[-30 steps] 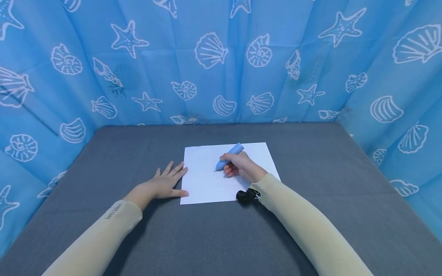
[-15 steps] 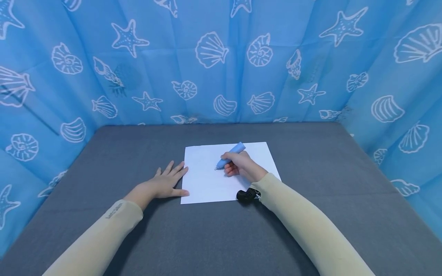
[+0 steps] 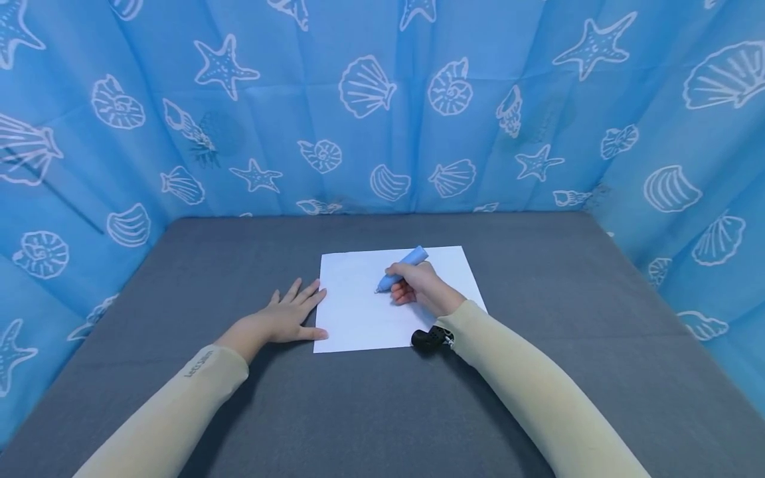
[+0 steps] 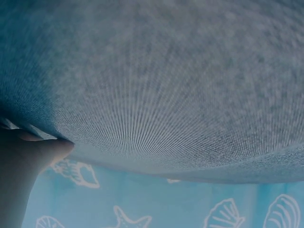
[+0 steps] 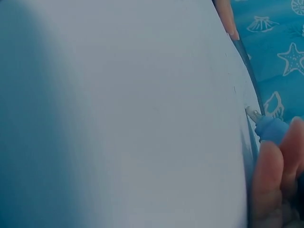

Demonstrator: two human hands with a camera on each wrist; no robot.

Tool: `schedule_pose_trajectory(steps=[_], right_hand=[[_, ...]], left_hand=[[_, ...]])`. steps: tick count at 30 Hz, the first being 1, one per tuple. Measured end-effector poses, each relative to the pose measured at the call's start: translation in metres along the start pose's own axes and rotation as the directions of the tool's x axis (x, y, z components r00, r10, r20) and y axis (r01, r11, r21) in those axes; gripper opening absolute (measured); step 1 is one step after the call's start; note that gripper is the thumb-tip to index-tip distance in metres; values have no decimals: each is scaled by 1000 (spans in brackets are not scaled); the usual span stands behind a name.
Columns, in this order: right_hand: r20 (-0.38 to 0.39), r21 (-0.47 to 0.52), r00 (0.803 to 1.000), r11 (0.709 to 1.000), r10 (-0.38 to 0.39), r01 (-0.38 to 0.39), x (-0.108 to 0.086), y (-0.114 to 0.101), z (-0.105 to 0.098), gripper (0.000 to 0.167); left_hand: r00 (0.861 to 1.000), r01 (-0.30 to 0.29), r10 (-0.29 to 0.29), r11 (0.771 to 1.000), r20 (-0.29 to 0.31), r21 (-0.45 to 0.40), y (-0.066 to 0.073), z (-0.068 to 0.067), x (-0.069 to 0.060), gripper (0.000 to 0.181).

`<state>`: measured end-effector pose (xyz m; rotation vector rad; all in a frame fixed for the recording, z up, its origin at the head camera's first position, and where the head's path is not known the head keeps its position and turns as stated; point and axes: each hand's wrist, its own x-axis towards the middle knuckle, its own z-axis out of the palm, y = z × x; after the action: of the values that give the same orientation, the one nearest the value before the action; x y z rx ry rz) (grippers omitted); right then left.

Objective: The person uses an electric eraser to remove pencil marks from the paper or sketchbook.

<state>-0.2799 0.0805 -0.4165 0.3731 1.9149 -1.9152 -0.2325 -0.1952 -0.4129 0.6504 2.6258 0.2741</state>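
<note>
A white sheet of paper (image 3: pixel 352 322) lies on the grey table. My right hand (image 3: pixel 425 287) pinches a thick light-blue pen (image 3: pixel 414 257) with a narrow tip, tilted down to the left over the middle of the sheet. In the right wrist view the tip of the pen (image 5: pixel 270 128) is at the paper surface; a few faint short marks show near it. Spread flat, my left hand (image 3: pixel 275 323) rests at the sheet's left edge, its thumb and some fingertips on the paper. Only part of that left hand (image 4: pixel 26 154) appears in the left wrist view.
A small black device (image 3: pixel 427 339) hangs at my right wrist, over the paper's near edge. The grey cloth-covered table (image 3: pixel 335 411) spreads around the sheet. Behind it and at both sides hangs a blue curtain (image 3: pixel 269 119) with white shells and starfish.
The pen and my right hand have shifted slightly to the right and a little away from me across the paper. My left hand stays in place.
</note>
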Motion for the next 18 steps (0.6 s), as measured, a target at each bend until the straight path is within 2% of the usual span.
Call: schedule_pose_trajectory(steps=[11, 18], right_hand=[[7, -12, 1000, 1000, -2, 2, 0, 0, -2, 19], [-20, 5, 1000, 1000, 5, -5, 0, -1, -5, 21]], left_hand=[[1000, -5, 5, 1000, -13, 8, -2, 3, 2, 99], [1000, -12, 12, 1000, -16, -1, -1, 1, 2, 98]])
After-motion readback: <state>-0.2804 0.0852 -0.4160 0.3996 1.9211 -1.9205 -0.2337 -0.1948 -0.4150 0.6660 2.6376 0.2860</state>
